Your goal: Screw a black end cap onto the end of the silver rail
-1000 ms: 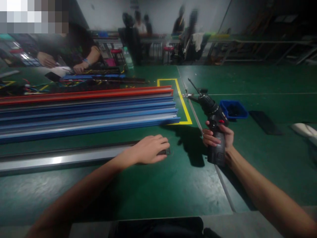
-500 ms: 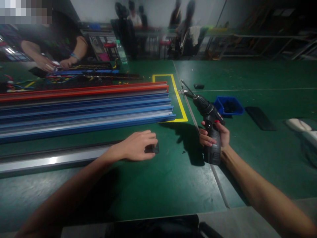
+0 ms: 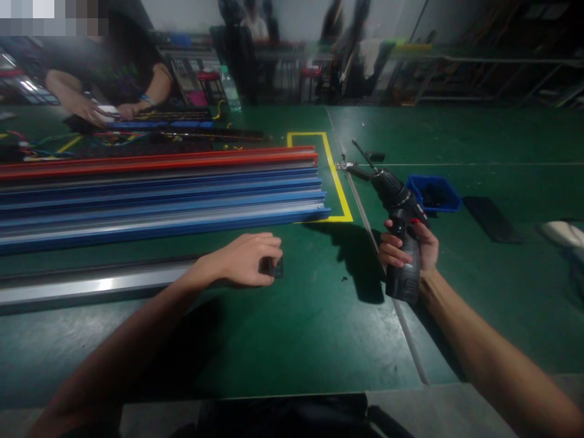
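My left hand (image 3: pixel 249 258) is closed around a small black plastic end piece (image 3: pixel 278 267) at the right end of a silver metal profile (image 3: pixel 104 283). The fingers hide where piece and profile meet, so I cannot tell how they fit. In my right hand (image 3: pixel 410 248) is a black cordless drill (image 3: pixel 404 228), held by its grip above the table. Its long bit (image 3: pixel 364 154) points up and away to the left. Behind my left hand lie several blue profiles (image 3: pixel 205 222) and a red-orange one (image 3: pixel 205 159), side by side.
A blue bin (image 3: pixel 435 194) with dark small parts stands right of the drill, beside a flat black object (image 3: pixel 490 219). Yellow tape (image 3: pixel 340 188) marks the green table (image 3: pixel 292 347). Across it, a co-worker's hands (image 3: pixel 103 112) handle parts near wires. A bottle (image 3: pixel 230 90) stands behind.
My left hand has slid a little left along the silver profile with the black end piece. The drill has shifted slightly right in my right hand. The whole view has moved a little.
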Motion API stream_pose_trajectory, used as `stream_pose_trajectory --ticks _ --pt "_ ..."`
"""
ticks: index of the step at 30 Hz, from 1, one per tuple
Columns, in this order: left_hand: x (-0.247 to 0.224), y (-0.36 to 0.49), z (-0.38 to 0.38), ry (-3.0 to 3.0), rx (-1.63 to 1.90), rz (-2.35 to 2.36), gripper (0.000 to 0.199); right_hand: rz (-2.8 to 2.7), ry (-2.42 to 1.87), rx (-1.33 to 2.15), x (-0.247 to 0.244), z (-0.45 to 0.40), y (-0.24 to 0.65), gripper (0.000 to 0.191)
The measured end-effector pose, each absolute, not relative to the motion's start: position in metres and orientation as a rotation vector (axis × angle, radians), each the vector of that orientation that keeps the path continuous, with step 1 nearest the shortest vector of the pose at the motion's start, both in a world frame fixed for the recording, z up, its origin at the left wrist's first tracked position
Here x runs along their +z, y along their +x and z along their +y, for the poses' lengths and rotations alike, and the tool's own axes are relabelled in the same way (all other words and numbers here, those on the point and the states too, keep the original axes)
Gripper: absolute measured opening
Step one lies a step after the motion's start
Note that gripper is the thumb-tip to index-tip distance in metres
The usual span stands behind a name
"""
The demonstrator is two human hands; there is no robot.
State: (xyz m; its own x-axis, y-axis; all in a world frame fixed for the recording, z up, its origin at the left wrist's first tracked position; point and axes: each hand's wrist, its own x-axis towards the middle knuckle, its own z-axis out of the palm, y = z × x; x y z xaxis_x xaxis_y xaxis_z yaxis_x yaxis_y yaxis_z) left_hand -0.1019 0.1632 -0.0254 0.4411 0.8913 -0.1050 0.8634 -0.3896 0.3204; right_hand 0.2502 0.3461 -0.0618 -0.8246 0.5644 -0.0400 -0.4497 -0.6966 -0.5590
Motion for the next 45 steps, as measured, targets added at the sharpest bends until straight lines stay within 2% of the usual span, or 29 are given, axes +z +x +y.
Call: stream_pose_trajectory --ticks 4,8,15,20,24,27,30,33,38,45 --pt "-0.024 -0.105 0.161 2.362 0.113 1.504 0.02 -0.726 -0.266 2.432 -0.057 0.347 0.251 0.031" --pt "-0.025 -0.107 0.157 2.284 0.163 1.544 0.034 -0.732 -0.246 2.424 -0.057 0.347 0.252 0.03" --pt "-0.028 -0.109 0.155 2.282 0.144 1.576 0.028 -0.852 -0.305 2.386 -0.056 0.345 0.25 0.03" --pt "-0.013 -0.085 0.153 2.473 0.275 1.604 0.061 -0.836 -0.254 2.375 -0.051 0.341 0.246 0.031" --pt "-0.017 -0.015 0.162 2.634 0.292 1.672 0.038 -0.787 -0.135 2.356 -0.043 0.333 0.244 0.027" --pt "-0.035 0.038 0.176 2.622 0.271 1.702 0.038 -0.791 -0.104 2.363 -0.04 0.329 0.245 0.031" --pt "-0.054 0.064 0.186 2.522 0.295 1.83 0.026 -0.81 0.007 2.407 -0.044 0.327 0.246 0.04" --pt "-0.064 0.067 0.189 2.465 0.347 1.912 0.019 -0.835 0.012 2.435 -0.048 0.32 0.244 0.036" --pt "-0.072 0.065 0.187 2.487 0.413 1.802 0.018 -0.886 -0.305 2.331 -0.038 0.304 0.243 0.026" --pt "-0.075 0.068 0.194 2.478 0.456 1.739 0.021 -0.866 -0.101 2.269 -0.028 0.325 0.261 0.029"
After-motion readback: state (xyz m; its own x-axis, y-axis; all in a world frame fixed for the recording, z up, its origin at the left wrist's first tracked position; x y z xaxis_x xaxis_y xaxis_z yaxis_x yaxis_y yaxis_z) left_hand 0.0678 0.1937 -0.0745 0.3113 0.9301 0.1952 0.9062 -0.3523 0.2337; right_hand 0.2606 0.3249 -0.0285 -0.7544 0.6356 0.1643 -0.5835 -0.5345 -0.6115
